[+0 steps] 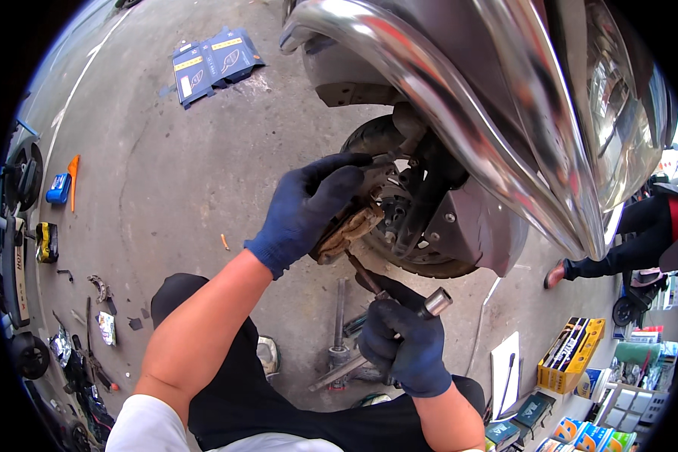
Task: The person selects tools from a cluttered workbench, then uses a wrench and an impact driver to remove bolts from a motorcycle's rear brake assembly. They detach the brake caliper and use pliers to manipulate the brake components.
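Observation:
My left hand [305, 207], in a blue and dark glove, grips a rusty, dirty brake caliper [346, 232] beside the front wheel [369, 139] of a motorbike with large chrome tubes [422, 98]. My right hand [407, 350], gloved the same way, is closed round a socket wrench [438, 301] whose silver socket end sticks out at the upper right. A thin dark shaft [365, 277] runs from near this hand up to the caliper's lower edge; where it joins inside the fingers is hidden.
Between my knees, metal tools [340, 350] lie on the concrete. Flattened blue packaging [220, 64] is at the far left; loose parts [102, 331] are scattered left. On the right are a yellow box [572, 354], cartons [535, 410] and another person's leg [603, 264].

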Demonstrator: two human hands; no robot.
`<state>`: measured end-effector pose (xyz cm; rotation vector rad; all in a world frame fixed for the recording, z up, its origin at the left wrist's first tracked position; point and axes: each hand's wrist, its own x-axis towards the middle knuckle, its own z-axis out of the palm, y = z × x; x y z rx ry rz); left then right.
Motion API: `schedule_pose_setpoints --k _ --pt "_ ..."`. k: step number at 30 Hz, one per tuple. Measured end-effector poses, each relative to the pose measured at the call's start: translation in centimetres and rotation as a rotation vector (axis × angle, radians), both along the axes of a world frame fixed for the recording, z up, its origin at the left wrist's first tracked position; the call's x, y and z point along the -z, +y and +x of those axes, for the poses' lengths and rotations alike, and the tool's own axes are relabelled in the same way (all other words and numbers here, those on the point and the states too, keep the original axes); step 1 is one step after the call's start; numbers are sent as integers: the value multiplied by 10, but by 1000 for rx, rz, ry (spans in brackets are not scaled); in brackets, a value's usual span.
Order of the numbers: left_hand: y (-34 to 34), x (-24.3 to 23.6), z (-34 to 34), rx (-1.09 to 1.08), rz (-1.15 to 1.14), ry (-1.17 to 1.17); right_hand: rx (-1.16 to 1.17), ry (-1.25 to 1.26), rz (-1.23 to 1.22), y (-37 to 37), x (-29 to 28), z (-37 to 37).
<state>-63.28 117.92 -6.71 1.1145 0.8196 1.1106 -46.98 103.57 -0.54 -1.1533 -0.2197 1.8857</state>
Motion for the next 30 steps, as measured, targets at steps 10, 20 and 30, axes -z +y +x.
schedule_pose_setpoints --k 10,20,30 --pt "7 0 -8 2 -29 73 -245 -1085 869 4 25 -6" --pt "27 -12 -18 170 -43 185 -1104 -1590 789 18 -19 -15" --pt "21 7 -17 295 -202 -22 -316 -1075 489 -27 -19 27"
